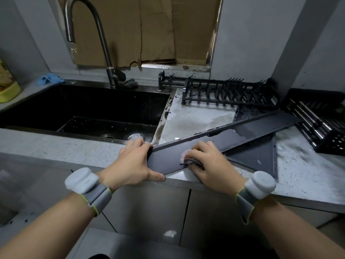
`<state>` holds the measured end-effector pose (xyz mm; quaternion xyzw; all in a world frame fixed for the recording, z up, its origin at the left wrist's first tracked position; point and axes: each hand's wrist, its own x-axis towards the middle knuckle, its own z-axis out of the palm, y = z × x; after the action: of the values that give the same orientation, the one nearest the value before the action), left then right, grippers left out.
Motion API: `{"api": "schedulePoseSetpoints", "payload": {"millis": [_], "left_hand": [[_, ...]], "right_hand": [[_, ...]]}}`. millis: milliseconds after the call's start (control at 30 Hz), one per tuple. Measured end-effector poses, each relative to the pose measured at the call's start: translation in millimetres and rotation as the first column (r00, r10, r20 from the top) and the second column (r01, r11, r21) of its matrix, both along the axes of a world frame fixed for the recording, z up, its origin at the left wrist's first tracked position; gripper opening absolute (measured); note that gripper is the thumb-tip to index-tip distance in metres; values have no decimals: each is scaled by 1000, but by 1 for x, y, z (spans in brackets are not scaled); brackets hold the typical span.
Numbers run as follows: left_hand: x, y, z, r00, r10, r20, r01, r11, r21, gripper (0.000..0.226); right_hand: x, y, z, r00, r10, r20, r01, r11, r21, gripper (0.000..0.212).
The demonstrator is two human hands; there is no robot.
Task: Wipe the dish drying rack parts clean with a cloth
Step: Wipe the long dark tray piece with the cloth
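Hands (133,165) on tray (242,129), rack (229,94) behind

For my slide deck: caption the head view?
Left hand steadies long dark tray while right hand presses cloth.

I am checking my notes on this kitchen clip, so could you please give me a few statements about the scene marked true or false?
1. The left hand grips the near end of the long dark grey metal tray. True.
2. The right hand presses a small checked cloth onto that tray. True.
3. The black wire plate rack sits inside the black sink. False: it stands on the speckled countertop, right of the sink.
4. Water runs from the curved steel tap. False: no stream shows.
5. A crumpled blue cloth lies behind the sink's left corner. True.
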<state>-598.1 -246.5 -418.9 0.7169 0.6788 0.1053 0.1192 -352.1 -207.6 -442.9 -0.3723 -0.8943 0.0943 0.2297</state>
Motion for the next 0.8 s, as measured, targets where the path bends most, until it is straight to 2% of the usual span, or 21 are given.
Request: {"api": "schedulePoseSetpoints", "payload": {"millis": [200,267,400,467,567,633,700,800], "left_hand": [[-2,-5,2,1000,-9,-1,9,1000,29,101],[-8,-7,3,1000,-11,-2,11,1000,22,102],[-38,-14,11,997,-13,-73,9,999,-52,102],[-48,-15,15,992,-18,-127,6,995,-95,103],[-47,-13,20,996,-18,-90,3,986,-164,120],[-35,-10,20,1000,2,-12,-4,992,-128,128],[-19,-4,14,999,14,36,-12,998,-55,119],[-5,4,0,997,45,60,-43,999,-31,105]], "right_hand": [[24,28,15,982,-146,121,153,987,-49,18],[26,30,24,980,-143,136,157,983,-97,19],[17,22,34,985,-135,-103,118,980,-157,14],[6,23,35,971,-166,-174,135,975,-176,18],[-17,24,33,974,-171,-148,140,969,-204,22],[-34,22,29,979,-153,-135,121,968,-218,22],[-54,23,24,979,-139,-151,109,975,-194,23],[-83,23,17,977,-148,-156,125,980,-153,28]]}}
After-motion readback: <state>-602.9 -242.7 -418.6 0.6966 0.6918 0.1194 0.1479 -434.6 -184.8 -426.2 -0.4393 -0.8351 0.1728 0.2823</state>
